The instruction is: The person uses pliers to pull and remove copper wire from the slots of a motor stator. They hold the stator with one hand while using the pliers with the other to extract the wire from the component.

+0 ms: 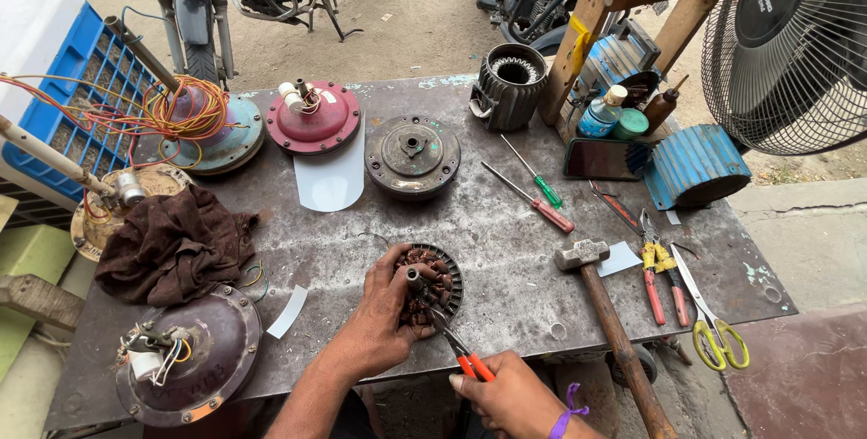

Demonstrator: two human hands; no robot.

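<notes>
With my left hand (384, 317) wrapped round its rim from 9 o'clock, the round fan stator (432, 284) sits on the desk (506, 222) near the front edge, copper windings up. Thumb and fingers are curled tight against the stator, so it lies right in that hand's grip. My right hand (510, 394) is at 5 o'clock of the stator, closed on the orange handles of the pliers (452, 340); their nose reaches up to the stator's centre hub. Can't tell if the tips actually bite anything there.

Around it: hammer (605, 303) at 3 o'clock, head near the stator's level, wooden handle running off the front edge. Two screwdrivers (537, 191), one green-handled, one red, at 1 o'clock. Dark motor cover (413, 156) at 12 o'clock, red cover (313, 116) just left of it. Brown rag (172, 245) at 9 o'clock, well apart. Domed fan housing (185, 353) with loose wires at 8 o'clock. Cutters and yellow-handled scissors (713, 322) far out at 3 o'clock, by the desk's right edge.
</notes>
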